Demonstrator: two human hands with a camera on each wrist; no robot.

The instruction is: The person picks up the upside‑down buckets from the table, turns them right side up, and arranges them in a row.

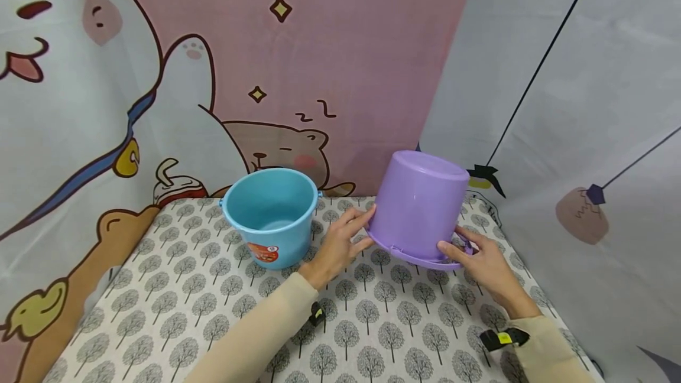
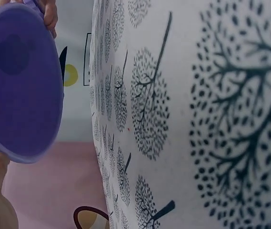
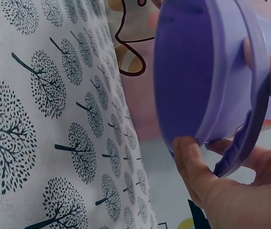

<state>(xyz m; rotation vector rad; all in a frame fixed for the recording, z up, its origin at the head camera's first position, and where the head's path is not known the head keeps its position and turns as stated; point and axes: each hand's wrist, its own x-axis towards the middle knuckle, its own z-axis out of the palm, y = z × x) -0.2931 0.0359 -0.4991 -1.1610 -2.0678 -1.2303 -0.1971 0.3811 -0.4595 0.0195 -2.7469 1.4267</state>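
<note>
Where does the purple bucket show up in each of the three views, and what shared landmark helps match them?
Head: purple bucket right of centre, tilted, mouth down, between left hand and right hand.
Left wrist: upper left, cut off by the left edge.
Right wrist: upper right, cut off by the top edge.
Shared landmark: the tree-print cloth.

We see the upright bucket [image 1: 287, 247] standing on the cloth [image 1: 175, 312], left of centre and toward the back. To its right, the upturned bucket [image 1: 417, 211] is tilted, mouth downward, above the cloth and apart from it. We find the left hand [image 1: 336, 247] at its rim's left, between the two buckets, and the right hand [image 1: 481, 265] at its right, beside the handle [image 3: 256, 129]. Behind the cloth and along its right side, we have the backdrop [image 1: 362, 46].
</note>
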